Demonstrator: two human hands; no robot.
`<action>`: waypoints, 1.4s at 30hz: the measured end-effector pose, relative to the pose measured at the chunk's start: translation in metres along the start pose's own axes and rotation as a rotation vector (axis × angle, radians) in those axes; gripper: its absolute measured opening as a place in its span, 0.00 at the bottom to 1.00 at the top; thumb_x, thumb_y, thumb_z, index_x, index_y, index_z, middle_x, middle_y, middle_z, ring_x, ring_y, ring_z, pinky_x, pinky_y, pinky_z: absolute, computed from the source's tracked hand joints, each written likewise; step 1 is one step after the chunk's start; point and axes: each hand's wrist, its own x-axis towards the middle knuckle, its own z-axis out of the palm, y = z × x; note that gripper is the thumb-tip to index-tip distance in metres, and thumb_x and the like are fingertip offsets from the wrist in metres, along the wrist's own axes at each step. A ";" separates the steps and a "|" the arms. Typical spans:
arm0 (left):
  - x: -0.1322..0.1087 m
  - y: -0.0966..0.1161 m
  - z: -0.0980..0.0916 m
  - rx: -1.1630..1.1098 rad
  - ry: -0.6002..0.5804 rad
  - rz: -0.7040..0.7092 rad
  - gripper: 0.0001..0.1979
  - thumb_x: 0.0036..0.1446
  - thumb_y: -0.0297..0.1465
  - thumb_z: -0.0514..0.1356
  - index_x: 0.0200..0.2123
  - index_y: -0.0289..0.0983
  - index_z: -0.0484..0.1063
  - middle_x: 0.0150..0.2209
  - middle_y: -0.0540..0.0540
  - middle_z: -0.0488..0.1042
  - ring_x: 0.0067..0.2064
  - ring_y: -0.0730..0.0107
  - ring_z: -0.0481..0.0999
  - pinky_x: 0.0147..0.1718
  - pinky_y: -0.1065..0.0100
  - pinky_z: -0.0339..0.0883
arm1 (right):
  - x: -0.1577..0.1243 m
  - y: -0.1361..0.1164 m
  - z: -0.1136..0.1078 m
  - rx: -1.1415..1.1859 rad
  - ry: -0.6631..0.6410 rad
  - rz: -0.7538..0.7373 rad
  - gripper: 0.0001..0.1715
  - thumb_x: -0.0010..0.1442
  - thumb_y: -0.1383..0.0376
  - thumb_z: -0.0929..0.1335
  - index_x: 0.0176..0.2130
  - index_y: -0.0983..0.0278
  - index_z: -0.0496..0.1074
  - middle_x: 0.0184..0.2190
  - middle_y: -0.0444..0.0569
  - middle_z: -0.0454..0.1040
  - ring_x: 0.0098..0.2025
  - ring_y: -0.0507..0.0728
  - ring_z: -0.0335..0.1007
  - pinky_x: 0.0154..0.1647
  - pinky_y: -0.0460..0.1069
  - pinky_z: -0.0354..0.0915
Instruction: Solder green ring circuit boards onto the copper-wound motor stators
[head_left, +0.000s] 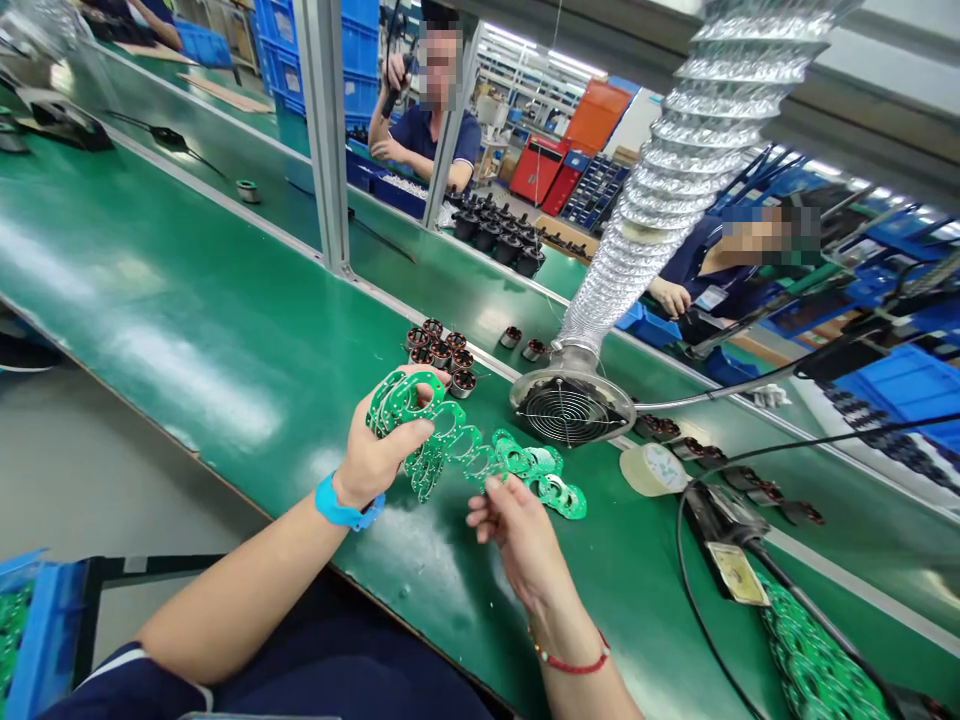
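My left hand (382, 445), with a blue band at the wrist, is closed on a bunch of green ring-shaped circuit boards (409, 400). From that bunch a chain of joined rings (461, 445) runs right to my right hand (514, 520), whose thumb and fingers pinch its end. A pile of similar green rings (536, 460) lies on the green bench just beyond my right fingertips. Behind my left hand stands a cluster of round copper-wound motor parts (442, 350).
A round fume extractor (574, 405) hangs on a silver duct (645, 190) behind the ring pile. At right are a yellowish tub (652, 468), black cables, a sponge holder (739, 572) and more green boards (817, 650). Two people sit across the bench.
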 end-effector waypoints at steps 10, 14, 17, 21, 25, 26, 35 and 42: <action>-0.009 0.015 0.028 0.236 -0.220 -0.004 0.12 0.55 0.37 0.67 0.39 0.39 0.73 0.35 0.48 0.74 0.36 0.67 0.74 0.38 0.66 0.72 | -0.001 -0.014 0.028 -0.691 -0.264 -0.669 0.47 0.53 0.58 0.76 0.65 0.65 0.57 0.63 0.63 0.66 0.65 0.68 0.65 0.65 0.66 0.65; -0.007 0.023 0.026 0.297 -0.377 -0.035 0.20 0.50 0.37 0.69 0.45 0.39 0.71 0.41 0.44 0.76 0.45 0.61 0.75 0.47 0.62 0.72 | 0.016 -0.008 0.035 -0.643 -0.388 -0.647 0.27 0.59 0.63 0.69 0.56 0.66 0.63 0.52 0.60 0.73 0.51 0.63 0.74 0.55 0.62 0.73; -0.008 0.022 0.021 0.313 -0.422 -0.068 0.26 0.49 0.36 0.70 0.51 0.39 0.68 0.42 0.45 0.76 0.44 0.63 0.76 0.46 0.63 0.72 | 0.020 -0.006 0.035 -0.591 -0.398 -0.669 0.38 0.58 0.62 0.71 0.63 0.65 0.56 0.58 0.62 0.69 0.57 0.65 0.71 0.58 0.63 0.71; -0.014 0.018 0.016 0.339 -0.446 -0.054 0.24 0.50 0.39 0.72 0.48 0.40 0.69 0.41 0.46 0.76 0.42 0.64 0.77 0.44 0.64 0.73 | 0.019 -0.002 0.041 -0.513 -0.373 -0.624 0.45 0.57 0.62 0.72 0.66 0.63 0.50 0.62 0.63 0.65 0.60 0.66 0.69 0.58 0.63 0.71; -0.013 0.017 0.016 0.265 -0.420 0.100 0.28 0.51 0.45 0.72 0.52 0.41 0.70 0.46 0.43 0.77 0.46 0.62 0.78 0.46 0.63 0.74 | 0.018 0.003 0.046 -0.514 -0.389 -0.634 0.37 0.58 0.61 0.72 0.62 0.63 0.57 0.58 0.60 0.69 0.58 0.66 0.70 0.57 0.64 0.71; -0.011 0.017 0.017 0.249 -0.425 0.161 0.24 0.53 0.43 0.71 0.50 0.41 0.72 0.44 0.44 0.78 0.45 0.63 0.78 0.46 0.64 0.74 | 0.018 0.004 0.047 -0.520 -0.391 -0.640 0.35 0.58 0.61 0.72 0.60 0.62 0.59 0.57 0.59 0.70 0.57 0.65 0.70 0.57 0.63 0.72; -0.020 0.014 0.035 0.243 -0.491 0.223 0.18 0.56 0.43 0.69 0.44 0.40 0.74 0.35 0.46 0.76 0.35 0.68 0.76 0.36 0.66 0.73 | 0.021 0.018 0.039 -0.628 -0.367 -0.615 0.17 0.61 0.64 0.70 0.49 0.61 0.68 0.47 0.52 0.74 0.48 0.60 0.72 0.52 0.56 0.74; 0.082 -0.006 0.021 0.631 -0.700 -0.146 0.33 0.62 0.54 0.56 0.61 0.37 0.66 0.55 0.36 0.74 0.54 0.55 0.76 0.53 0.56 0.72 | -0.001 0.018 -0.016 -0.461 -0.079 -0.660 0.16 0.63 0.63 0.69 0.50 0.57 0.65 0.41 0.47 0.77 0.42 0.56 0.78 0.46 0.50 0.76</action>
